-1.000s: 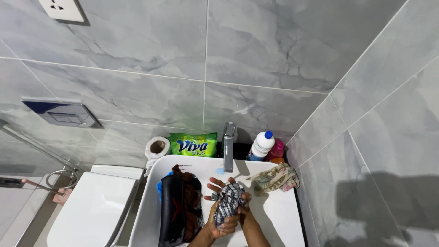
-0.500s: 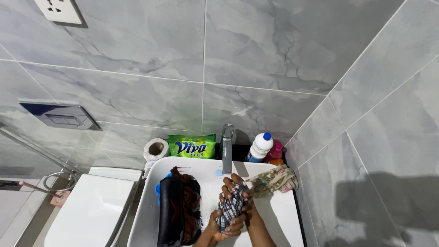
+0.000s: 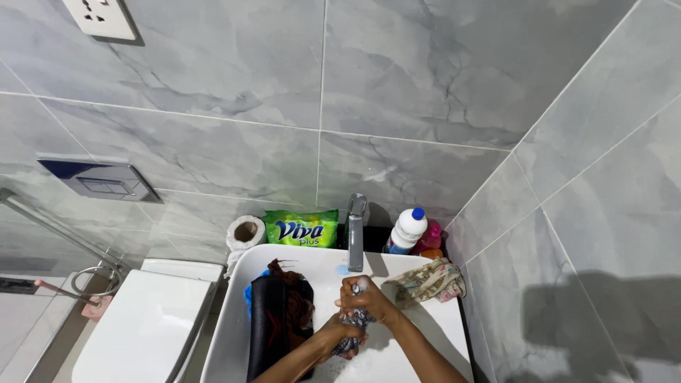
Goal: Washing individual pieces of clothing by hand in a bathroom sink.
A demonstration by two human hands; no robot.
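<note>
Lower centre: left hand (image 3: 333, 335) and right hand (image 3: 365, 298) are both clenching a checked black-and-white cloth (image 3: 352, 332) tight over the white ceramic basin (image 3: 234, 312), scrubbing; rinsing appears next.

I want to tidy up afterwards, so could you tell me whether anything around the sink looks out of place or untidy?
A crumpled patterned cloth lies on the sink's right rim, and dark clothes are heaped at the basin's left. Both hands grip a checked cloth. The toilet roll stands behind the basin. Nothing looks spilled or broken.

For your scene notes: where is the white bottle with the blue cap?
The white bottle stands behind the sink, right of the tap, beside a pink bottle.
</note>
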